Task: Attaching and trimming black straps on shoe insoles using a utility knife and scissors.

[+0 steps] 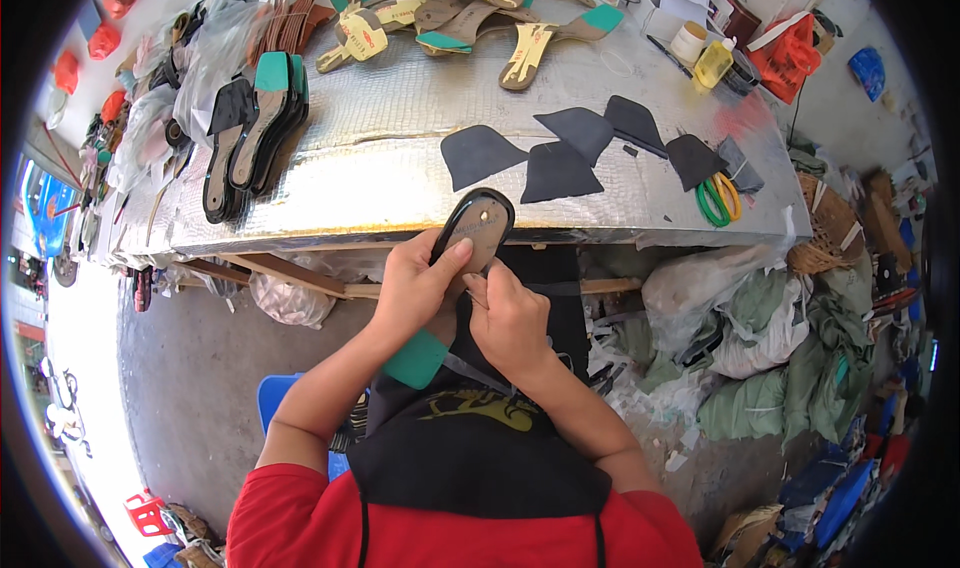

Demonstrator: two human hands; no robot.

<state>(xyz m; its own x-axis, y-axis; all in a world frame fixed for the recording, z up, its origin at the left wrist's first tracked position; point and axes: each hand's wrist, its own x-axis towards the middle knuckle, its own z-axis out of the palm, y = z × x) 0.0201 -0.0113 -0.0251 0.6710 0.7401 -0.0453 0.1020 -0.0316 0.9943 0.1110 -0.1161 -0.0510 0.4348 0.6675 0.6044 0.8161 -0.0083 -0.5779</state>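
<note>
Beyond the held insole (486, 230), loose pieces (563, 175) lie on the table (370, 173), right of stacked insoles (258, 133).

Lg. table covered in shiny silver foil w/ an embossed grid (360, 183), dark strip along its near edge, seam running approx. L to R across the top. Pale brown wooden bars (285, 271) under the near edge. Pale, plain wall (880, 28) beyond far R corner. Grey, worn concrete floor (220, 368) below near L corner. Bright white sunlit strip of ground (90, 368) out past L edge; strong daylight from that side, glare on table's L half. Blue plastic seat (275, 398) below near edge; red plastic stool (147, 514) farther L.
</note>
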